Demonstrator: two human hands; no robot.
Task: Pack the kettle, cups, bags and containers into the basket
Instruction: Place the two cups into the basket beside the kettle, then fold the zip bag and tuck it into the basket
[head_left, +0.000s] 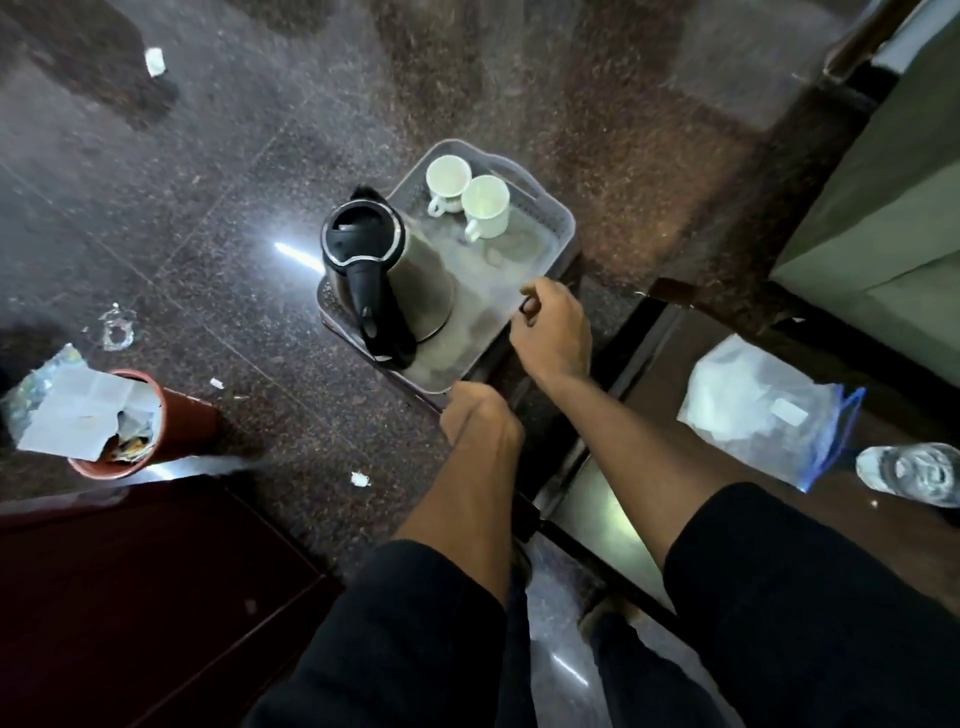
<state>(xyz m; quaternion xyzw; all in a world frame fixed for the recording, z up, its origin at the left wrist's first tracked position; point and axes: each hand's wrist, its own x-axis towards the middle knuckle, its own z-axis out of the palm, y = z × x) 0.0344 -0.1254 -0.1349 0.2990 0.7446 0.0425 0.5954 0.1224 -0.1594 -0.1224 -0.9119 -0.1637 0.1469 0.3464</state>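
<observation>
A grey plastic basket (558, 221) is held above the speckled floor. Inside it stand a steel kettle (410, 270) with a black lid and handle, and two white cups (448, 179) (487, 205) at the far end. My left hand (480, 418) is closed on the basket's near rim. My right hand (553, 330) grips the right rim with a small dark thing between its fingers. A clear zip bag (763, 410) with white contents lies on the brown surface to the right.
A red bin (176, 415) stuffed with paper stands at the left. Scraps of litter dot the floor. A clear water bottle (914, 473) lies at the right edge. A dark wooden cabinet fills the bottom left; green furniture stands at the upper right.
</observation>
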